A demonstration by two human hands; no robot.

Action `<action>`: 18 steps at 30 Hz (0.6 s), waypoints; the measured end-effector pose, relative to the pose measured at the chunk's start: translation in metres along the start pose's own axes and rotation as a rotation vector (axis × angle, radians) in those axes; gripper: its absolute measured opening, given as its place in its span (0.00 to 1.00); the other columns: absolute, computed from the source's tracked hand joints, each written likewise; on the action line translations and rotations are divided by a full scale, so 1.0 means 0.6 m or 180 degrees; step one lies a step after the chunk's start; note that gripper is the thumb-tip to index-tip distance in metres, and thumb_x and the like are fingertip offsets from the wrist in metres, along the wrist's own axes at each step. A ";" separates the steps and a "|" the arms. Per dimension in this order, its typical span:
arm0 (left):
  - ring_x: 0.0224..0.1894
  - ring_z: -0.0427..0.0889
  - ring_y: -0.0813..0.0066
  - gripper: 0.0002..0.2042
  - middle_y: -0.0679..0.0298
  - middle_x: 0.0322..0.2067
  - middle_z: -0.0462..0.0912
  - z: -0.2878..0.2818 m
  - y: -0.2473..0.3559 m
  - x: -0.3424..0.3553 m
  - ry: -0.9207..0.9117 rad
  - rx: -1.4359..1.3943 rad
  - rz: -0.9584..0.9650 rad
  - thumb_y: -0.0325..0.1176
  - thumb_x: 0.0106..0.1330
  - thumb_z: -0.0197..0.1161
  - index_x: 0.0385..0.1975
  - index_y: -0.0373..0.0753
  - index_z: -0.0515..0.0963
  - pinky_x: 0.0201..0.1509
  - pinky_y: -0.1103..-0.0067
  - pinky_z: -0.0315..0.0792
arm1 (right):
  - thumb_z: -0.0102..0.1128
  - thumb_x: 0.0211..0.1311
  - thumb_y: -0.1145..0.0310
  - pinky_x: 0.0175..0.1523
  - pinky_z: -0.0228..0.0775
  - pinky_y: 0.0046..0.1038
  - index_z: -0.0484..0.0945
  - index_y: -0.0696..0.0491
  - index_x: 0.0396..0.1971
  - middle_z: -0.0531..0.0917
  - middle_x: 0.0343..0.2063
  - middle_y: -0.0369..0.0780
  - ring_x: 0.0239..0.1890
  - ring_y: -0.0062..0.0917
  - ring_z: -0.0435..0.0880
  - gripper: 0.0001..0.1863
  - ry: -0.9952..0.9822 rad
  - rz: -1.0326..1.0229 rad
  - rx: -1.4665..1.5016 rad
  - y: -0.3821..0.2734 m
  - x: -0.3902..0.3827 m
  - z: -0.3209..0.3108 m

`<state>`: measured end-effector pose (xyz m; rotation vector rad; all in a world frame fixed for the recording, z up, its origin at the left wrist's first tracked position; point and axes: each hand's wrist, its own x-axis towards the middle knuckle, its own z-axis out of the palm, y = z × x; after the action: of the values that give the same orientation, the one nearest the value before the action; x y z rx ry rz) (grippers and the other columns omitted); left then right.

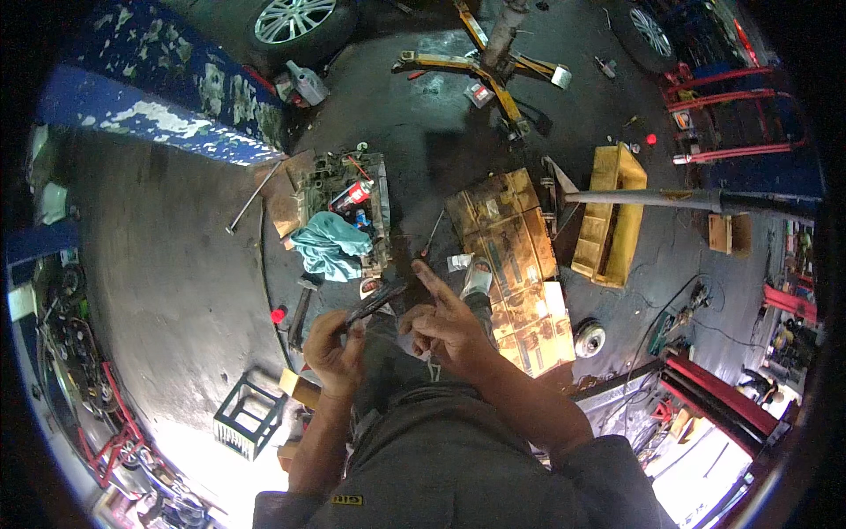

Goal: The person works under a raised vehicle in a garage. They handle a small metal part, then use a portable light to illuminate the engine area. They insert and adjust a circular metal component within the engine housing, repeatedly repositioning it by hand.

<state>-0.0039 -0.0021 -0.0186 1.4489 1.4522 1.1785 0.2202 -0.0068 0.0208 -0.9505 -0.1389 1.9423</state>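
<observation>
Dark, stained workshop floor (pixel 185 264) spreads out below you, with a blue beam (pixel 167 110) of flaking paint at the far left and yellow metal arms (pixel 445 61) at the far middle. Your left hand (pixel 335 357) grips a dark, slim part (pixel 374 302) between thumb and fingers, holding it up in front of your body, its free end slanting toward the far right. Your right hand (pixel 451 337) is just beside it, index finger stretched out and the others curled; you cannot tell whether that curl holds anything or touches the part. Farther off, left of middle, a metal block (pixel 324 181) carries a teal cloth (pixel 328 249) and a red-and-white can (pixel 354 194). To your right lies a stained cardboard sheet (pixel 513 286), with a yellow box (pixel 592 212) beyond it. Near left stands a dark crate (pixel 236 428).
</observation>
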 end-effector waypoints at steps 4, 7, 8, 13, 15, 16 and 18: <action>0.41 0.82 0.69 0.09 0.54 0.42 0.84 -0.003 -0.014 -0.009 0.0042 -0.0298 -0.0197 0.24 0.66 0.70 0.43 0.29 0.81 0.47 0.77 0.76 | 0.61 0.67 0.75 0.37 0.76 0.28 0.44 0.44 0.83 0.86 0.39 0.49 0.27 0.21 0.79 0.49 -0.0224 0.0089 0.0191 0.010 0.002 0.007; 0.41 0.81 0.71 0.10 0.55 0.43 0.83 -0.003 -0.014 -0.013 0.0133 -0.0378 -0.0183 0.26 0.68 0.70 0.44 0.29 0.81 0.46 0.78 0.75 | 0.62 0.66 0.77 0.37 0.77 0.27 0.43 0.44 0.83 0.86 0.41 0.50 0.28 0.21 0.80 0.51 -0.0296 -0.0077 0.0028 0.018 0.002 0.013; 0.40 0.81 0.71 0.09 0.56 0.43 0.83 -0.003 -0.012 -0.013 0.0175 -0.0429 -0.0191 0.27 0.69 0.70 0.44 0.29 0.81 0.45 0.78 0.75 | 0.62 0.66 0.77 0.37 0.77 0.27 0.43 0.44 0.83 0.86 0.41 0.50 0.28 0.21 0.80 0.51 -0.0335 -0.0005 -0.0032 0.019 0.002 0.015; 0.39 0.82 0.73 0.08 0.57 0.43 0.82 -0.004 -0.005 -0.003 0.0004 -0.0169 -0.0016 0.25 0.70 0.68 0.45 0.30 0.80 0.42 0.79 0.78 | 0.62 0.66 0.78 0.39 0.78 0.27 0.42 0.44 0.83 0.86 0.42 0.50 0.33 0.24 0.83 0.51 -0.0469 -0.0045 -0.0135 0.018 0.000 0.023; 0.39 0.83 0.72 0.08 0.57 0.44 0.81 -0.007 -0.003 0.003 -0.0095 -0.0029 0.0282 0.24 0.72 0.66 0.47 0.31 0.80 0.40 0.78 0.81 | 0.62 0.66 0.78 0.40 0.79 0.27 0.41 0.45 0.83 0.86 0.42 0.49 0.38 0.24 0.84 0.51 -0.0413 -0.0142 -0.0418 0.017 -0.003 0.028; 0.39 0.83 0.71 0.08 0.56 0.44 0.82 -0.009 -0.001 0.006 -0.0106 0.0148 0.0327 0.24 0.72 0.66 0.47 0.31 0.80 0.40 0.78 0.80 | 0.62 0.67 0.78 0.41 0.79 0.27 0.41 0.45 0.83 0.86 0.43 0.48 0.40 0.24 0.85 0.51 -0.0394 -0.0178 -0.0563 0.017 -0.004 0.031; 0.40 0.83 0.70 0.08 0.56 0.43 0.82 -0.014 0.005 0.012 -0.0183 0.0464 0.0373 0.23 0.71 0.66 0.47 0.30 0.80 0.40 0.77 0.78 | 0.62 0.66 0.80 0.43 0.79 0.27 0.41 0.45 0.84 0.86 0.43 0.47 0.43 0.24 0.85 0.52 -0.0338 -0.0252 -0.0858 0.017 -0.007 0.036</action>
<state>-0.0115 0.0042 -0.0128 1.6738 1.4559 1.1105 0.1996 -0.0100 0.0338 -0.9987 -0.5030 1.9317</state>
